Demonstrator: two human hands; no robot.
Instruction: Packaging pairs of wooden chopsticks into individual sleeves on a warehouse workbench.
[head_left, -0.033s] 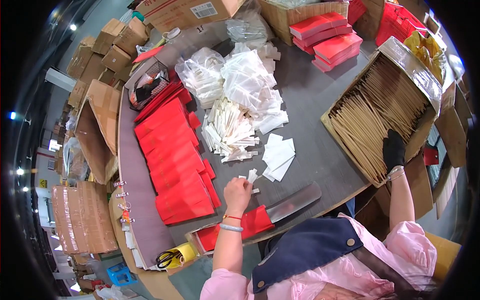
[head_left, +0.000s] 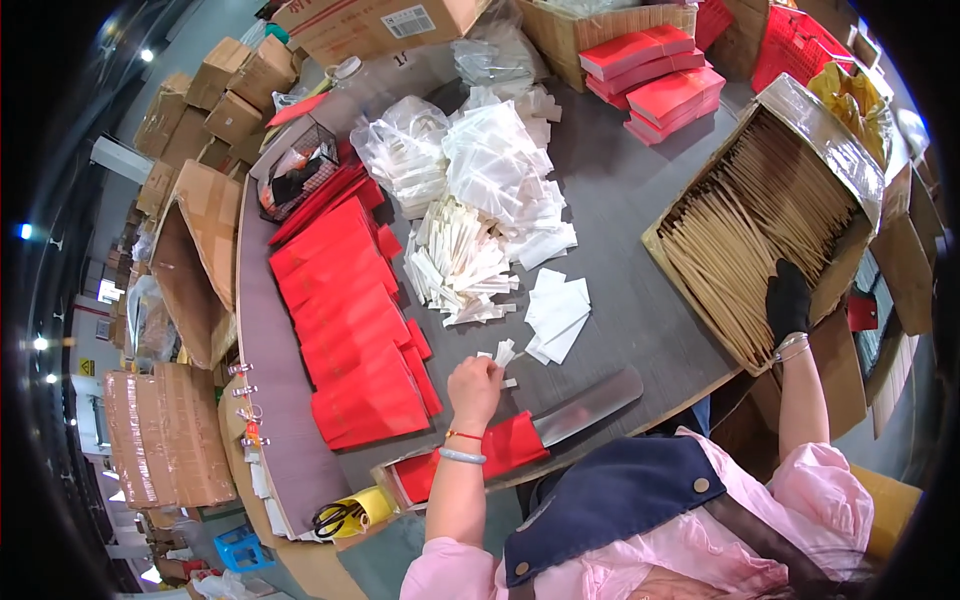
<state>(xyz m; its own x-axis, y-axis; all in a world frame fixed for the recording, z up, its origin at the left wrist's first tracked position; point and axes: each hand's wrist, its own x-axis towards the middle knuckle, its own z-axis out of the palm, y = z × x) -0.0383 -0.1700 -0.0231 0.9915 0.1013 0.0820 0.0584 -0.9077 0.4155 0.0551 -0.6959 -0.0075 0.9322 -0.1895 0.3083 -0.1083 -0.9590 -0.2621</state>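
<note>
My left hand (head_left: 475,390) is closed in a pinch on small white paper strips (head_left: 503,352) above the dark table. Under that wrist lies a red paper sleeve (head_left: 515,442) with a curved shiny metal strip (head_left: 590,407) coming out of its right end. Over at the right, my right hand (head_left: 788,300), in a black glove, rests on thin brown sticks (head_left: 725,240) in a cardboard box (head_left: 693,308). The dark glove blurs its fingers, so their grip is unclear. Flat white paper packets (head_left: 558,315) lie beyond my left hand.
Overlapping red paper sleeves (head_left: 350,330) run along the table's left side. A heap of white strips (head_left: 455,260) and plastic bags (head_left: 405,145) fills the middle. Red stacks (head_left: 670,85) stand at the back. Black-handled scissors (head_left: 338,517) sit in a yellow holder (head_left: 373,503) at the near-left corner.
</note>
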